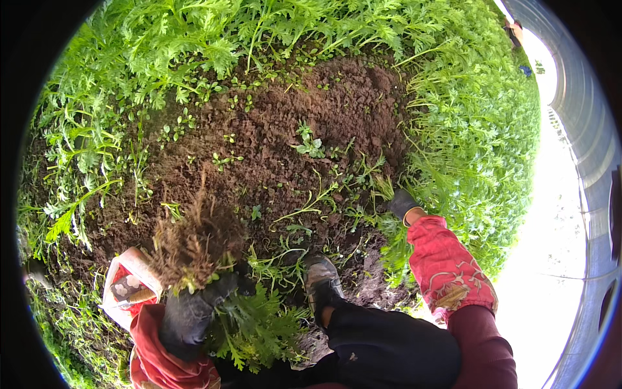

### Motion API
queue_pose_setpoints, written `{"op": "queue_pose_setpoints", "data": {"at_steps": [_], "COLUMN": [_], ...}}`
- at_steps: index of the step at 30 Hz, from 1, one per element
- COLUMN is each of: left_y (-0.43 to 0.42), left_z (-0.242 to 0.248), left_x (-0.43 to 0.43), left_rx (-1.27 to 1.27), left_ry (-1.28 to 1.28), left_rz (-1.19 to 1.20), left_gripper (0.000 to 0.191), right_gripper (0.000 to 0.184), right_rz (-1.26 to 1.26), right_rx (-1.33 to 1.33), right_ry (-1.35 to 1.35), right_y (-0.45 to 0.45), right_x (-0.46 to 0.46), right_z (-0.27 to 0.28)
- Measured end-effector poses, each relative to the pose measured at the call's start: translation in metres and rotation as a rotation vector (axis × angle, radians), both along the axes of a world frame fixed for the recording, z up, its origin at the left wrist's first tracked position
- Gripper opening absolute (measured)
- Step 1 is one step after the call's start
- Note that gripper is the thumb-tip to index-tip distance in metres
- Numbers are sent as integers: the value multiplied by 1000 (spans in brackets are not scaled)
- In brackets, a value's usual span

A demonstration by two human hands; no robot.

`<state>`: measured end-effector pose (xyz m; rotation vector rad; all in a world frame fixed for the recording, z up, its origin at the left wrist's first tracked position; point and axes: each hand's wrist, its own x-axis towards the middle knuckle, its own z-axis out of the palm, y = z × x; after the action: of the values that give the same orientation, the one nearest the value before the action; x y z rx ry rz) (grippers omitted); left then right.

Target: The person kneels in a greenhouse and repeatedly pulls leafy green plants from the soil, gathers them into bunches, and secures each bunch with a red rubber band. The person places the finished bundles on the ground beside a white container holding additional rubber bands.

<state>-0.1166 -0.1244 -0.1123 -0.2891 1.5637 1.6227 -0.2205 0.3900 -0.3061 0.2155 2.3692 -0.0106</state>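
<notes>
My left hand [189, 313], in a dark glove, grips a bunch of leafy greens [257, 323] at the lower left. Its soil-covered roots [197, 243] point up and away from me, while the feathery leaves hang beside my leg. At the right edge of the bare soil, my right hand [403, 203], also dark-gloved, is closed around a smaller bunch of greens [385, 187]. Pale stem ends stick out past its fingers and leaves show below the wrist. The fingers themselves are partly hidden.
Dense greens [476, 146] border the brown soil [272, 131], which carries small weeds and loose sprigs. A pale container with a red lining [114, 311] stands beside my left forearm. My shoe [323, 274] rests on the ground. Plastic sheeting [583, 97] curves along the right.
</notes>
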Motion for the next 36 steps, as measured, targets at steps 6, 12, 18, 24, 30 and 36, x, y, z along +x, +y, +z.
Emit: {"op": "queue_pose_setpoints", "data": {"at_steps": [6,12,18,24,30,36], "left_y": [5,6,4,37,45,39], "left_z": [-5,-32,-83,-103,-87,-63], "left_x": [1,18,41,40,24,16], "left_rx": [54,98,-115,499,92,-137], "left_ry": [135,264,822,-78,632,1000], "left_rz": [-179,-116,-69,452,156,90], "left_gripper": [48,39,31,20,26,17], "right_gripper": [46,17,40,39,23,27], "right_rz": [-21,-265,841,211,-155,77], "right_rx": [4,-855,251,-689,-1144,-1086], "right_ry": [-66,441,-517,-328,-386,-198], "right_y": [-61,-109,-99,-163,-256,-288], "right_x": [-25,-48,-54,-61,-7,19], "right_z": [91,158,25,127,151,161]}}
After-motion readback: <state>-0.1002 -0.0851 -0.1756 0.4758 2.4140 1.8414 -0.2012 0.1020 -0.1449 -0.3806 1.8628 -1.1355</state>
